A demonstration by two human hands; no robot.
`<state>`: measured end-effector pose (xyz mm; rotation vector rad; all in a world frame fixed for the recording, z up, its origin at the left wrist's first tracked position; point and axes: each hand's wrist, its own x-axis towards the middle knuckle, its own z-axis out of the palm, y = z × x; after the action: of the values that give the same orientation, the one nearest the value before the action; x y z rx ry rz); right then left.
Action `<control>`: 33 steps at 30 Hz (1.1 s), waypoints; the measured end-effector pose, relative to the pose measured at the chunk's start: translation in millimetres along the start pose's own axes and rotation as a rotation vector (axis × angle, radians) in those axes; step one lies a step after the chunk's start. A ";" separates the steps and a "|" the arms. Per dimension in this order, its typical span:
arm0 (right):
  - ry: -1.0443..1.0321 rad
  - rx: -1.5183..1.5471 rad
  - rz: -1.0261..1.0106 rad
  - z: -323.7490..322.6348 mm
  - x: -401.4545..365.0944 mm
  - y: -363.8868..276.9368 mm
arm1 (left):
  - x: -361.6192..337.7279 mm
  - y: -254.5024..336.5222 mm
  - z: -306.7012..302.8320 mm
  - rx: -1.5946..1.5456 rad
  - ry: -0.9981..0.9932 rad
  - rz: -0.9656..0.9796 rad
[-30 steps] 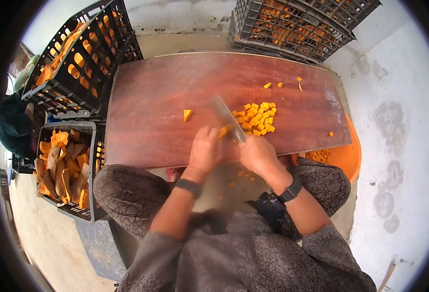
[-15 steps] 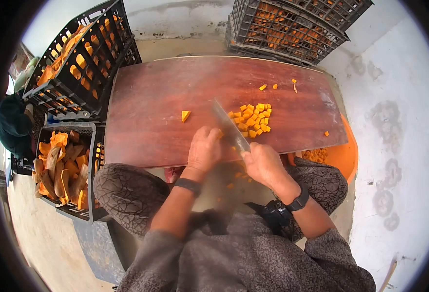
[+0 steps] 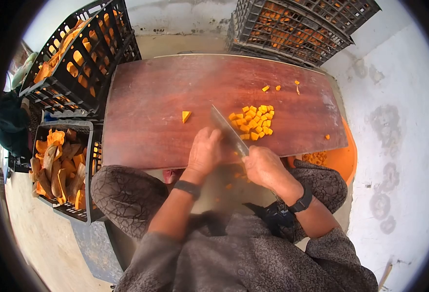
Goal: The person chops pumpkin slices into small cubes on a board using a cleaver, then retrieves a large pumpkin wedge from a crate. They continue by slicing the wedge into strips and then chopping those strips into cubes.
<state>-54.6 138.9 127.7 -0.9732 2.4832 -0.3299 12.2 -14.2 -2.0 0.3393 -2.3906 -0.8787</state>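
While a knife (image 3: pixel 230 131) is gripped in the right hand (image 3: pixel 263 165), with the fingers wrapped firmly round its handle, the blade is pointed towards eleven o'clock. The left hand (image 3: pixel 203 151) is set just beside the blade, over the near edge of a reddish-brown board (image 3: pixel 146 97); its fingers are curled and drawn together, but whether anything is pinched beneath them cannot be told. Each wrist is circled by a dark band (the one on the right has the look of a watch).

Read from the middle of the board, with twelve at its far edge, a loose heap of orange cubes (image 3: pixel 255 119) is gathered at three o'clock, close to the blade. At nine o'clock a small orange wedge (image 3: pixel 186 116) is seen lying on its own. A few scraps (image 3: pixel 265 88) are scattered at two, and a lone cube (image 3: pixel 327 137) is placed between three and four.

Past the board, an orange basin (image 3: pixel 349 151) with small orange bits in it is partly covered by the board's edge at four o'clock. Large orange pieces are held in a black crate (image 3: pixel 61 80) at ten and in a lower crate (image 3: pixel 89 170) at eight. Stacked crates (image 3: pixel 243 29), also filled with orange pieces, are stood at one o'clock.
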 end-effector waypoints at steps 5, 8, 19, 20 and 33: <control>0.001 -0.007 -0.014 20.4 22.8 3.1 | 2.5 3.8 -3.7 -0.018 0.010 0.018; 0.039 0.013 0.010 25.2 29.3 -1.8 | 3.1 4.9 -4.4 -0.049 -0.022 -0.014; 0.094 -0.030 0.023 30.1 31.6 -11.9 | 1.5 2.6 -3.3 -0.002 -0.015 0.013; 0.100 -0.031 0.013 28.0 32.1 -12.0 | 0.7 2.4 -2.7 0.011 -0.043 -0.013; 0.127 0.026 0.068 33.0 45.2 -7.9 | 3.4 9.6 -8.9 -0.062 0.014 -0.003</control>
<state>-63.2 100.1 87.4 -0.8798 2.6125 -0.4130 14.3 -13.0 11.4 0.3245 -2.3455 -0.9463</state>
